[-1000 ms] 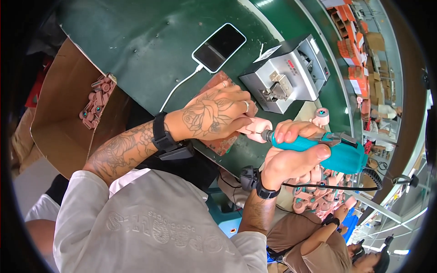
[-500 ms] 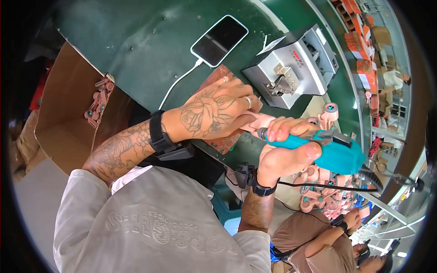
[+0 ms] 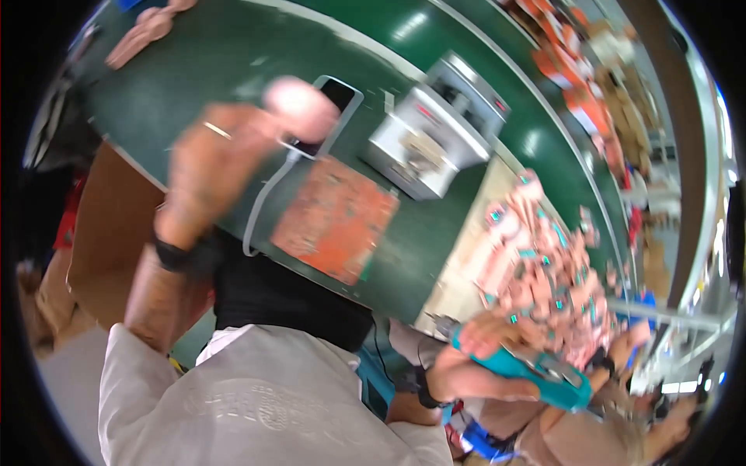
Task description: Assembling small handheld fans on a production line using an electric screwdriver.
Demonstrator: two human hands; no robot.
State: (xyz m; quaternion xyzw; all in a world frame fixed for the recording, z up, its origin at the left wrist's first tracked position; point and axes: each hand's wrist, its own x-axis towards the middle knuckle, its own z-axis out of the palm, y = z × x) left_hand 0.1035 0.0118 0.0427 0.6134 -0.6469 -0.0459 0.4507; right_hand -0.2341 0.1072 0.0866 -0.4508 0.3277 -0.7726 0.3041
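Note:
My left hand [image 3: 210, 163], smeared by motion, is closed around a pink handheld fan [image 3: 301, 109] with a rounded head. It is raised over the green table, and the fan head partly covers a phone [image 3: 342, 95]. My right hand [image 3: 483, 361] grips a teal electric screwdriver [image 3: 556, 382] to the right of my body, its tip pointing up and left. Between the hands, an orange-red worn mat [image 3: 336, 221] lies flat near the table's front edge.
A silver machine [image 3: 427, 144] stands behind the mat. Many pink fans [image 3: 544, 287] are heaped at the right, near another person's arm [image 3: 618, 349]. A cardboard box [image 3: 113, 225] is at the left edge. More pink pieces [image 3: 148, 33] lie far left, and a white cable [image 3: 260, 206] crosses the table.
My left hand has swung left with the pink fan, away from the screwdriver. My right hand has lowered with the screwdriver. The view has shifted, and the mat is now uncovered.

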